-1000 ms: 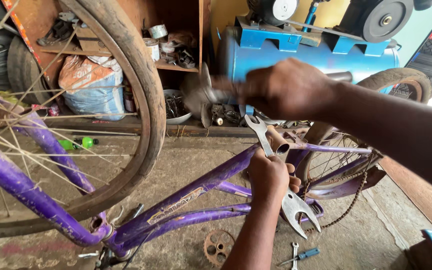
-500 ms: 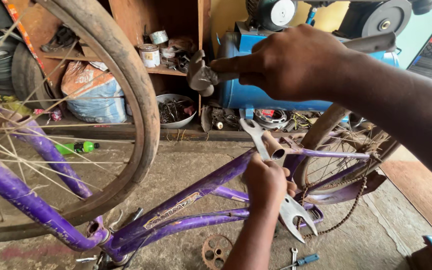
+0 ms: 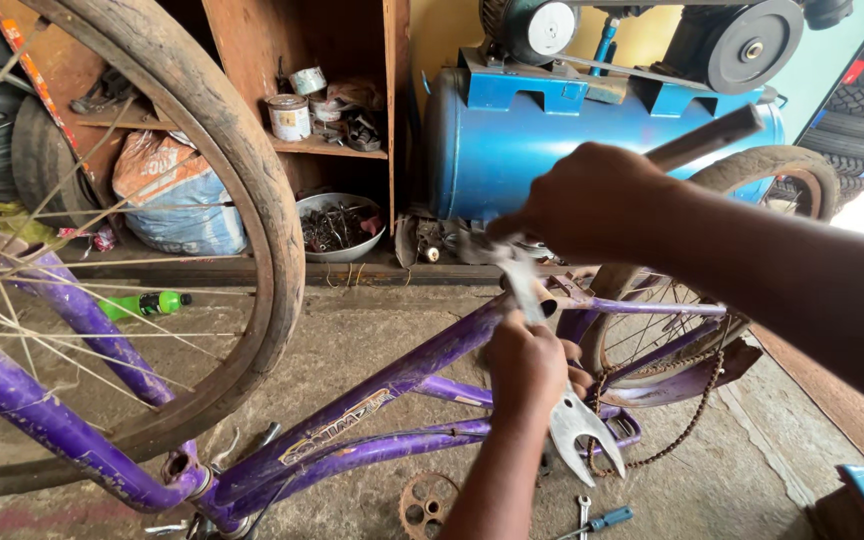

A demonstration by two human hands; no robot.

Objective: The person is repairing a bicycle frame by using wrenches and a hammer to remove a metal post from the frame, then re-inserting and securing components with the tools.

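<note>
Gripping a flat grey metal spanner at its middle, the left hand sits low in the centre of the frame, fingers wrapped tight round the shaft. The spanner runs from upper left to lower right: its upper end lies against the purple bicycle frame near the seat cluster, and its forked lower jaw points to the bottom of the frame. The right hand hangs above it, right of centre, fingers closed on the handle of a hammer; the handle sticks out to the upper right and the blurred head shows just left of the fist.

The bicycle frame lies upside down across the lower half, scuffed purple paint with a worn pale decal on its down tube. A rusty chain droops by the rear stays at the right. A large worn tyre on a spoked wheel fills the left side.

At upper left a wooden shelf carries a small white tin with a paper label and a roll of tape. Below and left of it slumps a white and blue printed sack with an orange patch. A green plastic bottle lies on the concrete floor at the left, and a round metal bowl of small parts stands under the shelf. A blue compressor tank spans the upper centre. At the bottom lie a rusty chainring and a blue-handled screwdriver.
</note>
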